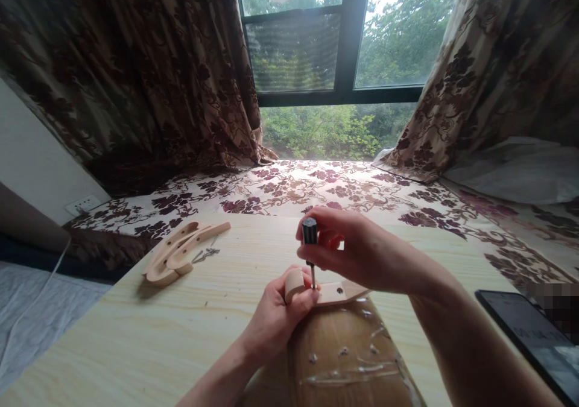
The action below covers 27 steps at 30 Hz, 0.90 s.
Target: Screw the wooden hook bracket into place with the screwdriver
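The wooden piece (350, 292) is pale and smooth, curling into a rounded lip at its left end and running out flat to the right, with a dark round hole in the flat part. It lies across the far end of a brown block (344, 359), whose glossy clear film or tape is creased and dotted with small punctured marks. The screwdriver (309, 232) has a black, ridged handle and a thin metal shaft, and stands almost upright with its tip at the piece, just left of the hole.

The left hand (278, 304) reaches in from below, closed around the curled end, its thumb pressed on the wood close beside the tip. The right hand (350, 244) comes over from the right, wrist bent, with thumb and fingers closed around the handle; its palm side is only partly visible.

Beneath everything is a light tabletop (181, 340) with wavy grain. On its left lie more curved wooden parts (181, 253), grouped together, with a small heap of metal screws (207, 254) just beside them. A dark-screened device (520, 334) sits at the right edge, partly behind the right forearm. Beyond, floral fabric (316, 184) spreads below the window (346, 45). The right hand and forearm cover the wooden piece's far right end
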Each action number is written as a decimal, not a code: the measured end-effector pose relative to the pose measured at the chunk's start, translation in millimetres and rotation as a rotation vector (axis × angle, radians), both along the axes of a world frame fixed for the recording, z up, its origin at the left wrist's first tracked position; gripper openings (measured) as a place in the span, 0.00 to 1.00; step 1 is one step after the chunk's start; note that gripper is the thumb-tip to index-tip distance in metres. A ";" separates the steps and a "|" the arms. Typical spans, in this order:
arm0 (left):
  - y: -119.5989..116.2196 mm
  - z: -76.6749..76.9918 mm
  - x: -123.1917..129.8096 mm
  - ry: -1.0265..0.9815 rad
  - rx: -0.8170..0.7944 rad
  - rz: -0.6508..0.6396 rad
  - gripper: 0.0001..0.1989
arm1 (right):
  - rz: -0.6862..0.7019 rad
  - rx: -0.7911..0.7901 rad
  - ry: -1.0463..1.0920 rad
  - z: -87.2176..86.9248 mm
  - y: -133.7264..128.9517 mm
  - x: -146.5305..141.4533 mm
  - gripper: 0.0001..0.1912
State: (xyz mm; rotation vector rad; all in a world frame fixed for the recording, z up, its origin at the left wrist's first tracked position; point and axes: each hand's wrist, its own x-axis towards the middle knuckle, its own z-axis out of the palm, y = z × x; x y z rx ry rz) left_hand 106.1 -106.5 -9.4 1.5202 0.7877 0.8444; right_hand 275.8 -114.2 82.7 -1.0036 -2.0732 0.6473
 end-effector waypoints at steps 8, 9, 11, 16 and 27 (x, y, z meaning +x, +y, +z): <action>-0.4 -0.6 1.2 0.003 -0.010 0.002 0.11 | -0.002 -0.013 -0.013 4.5 -0.4 1.5 0.04; -0.4 -0.6 1.0 0.002 -0.011 0.003 0.11 | 0.045 -0.020 -0.002 5.5 -1.2 1.9 0.03; -0.1 -0.6 0.6 0.000 -0.010 0.003 0.11 | 0.083 -0.021 0.003 5.8 -1.7 2.6 0.03; 1.2 -0.5 1.0 -0.002 0.003 0.002 0.11 | -0.111 0.012 -0.066 0.4 2.1 3.0 0.10; 0.9 -0.3 0.7 0.002 0.022 -0.001 0.10 | 0.004 -0.069 0.011 2.9 -0.1 3.7 0.04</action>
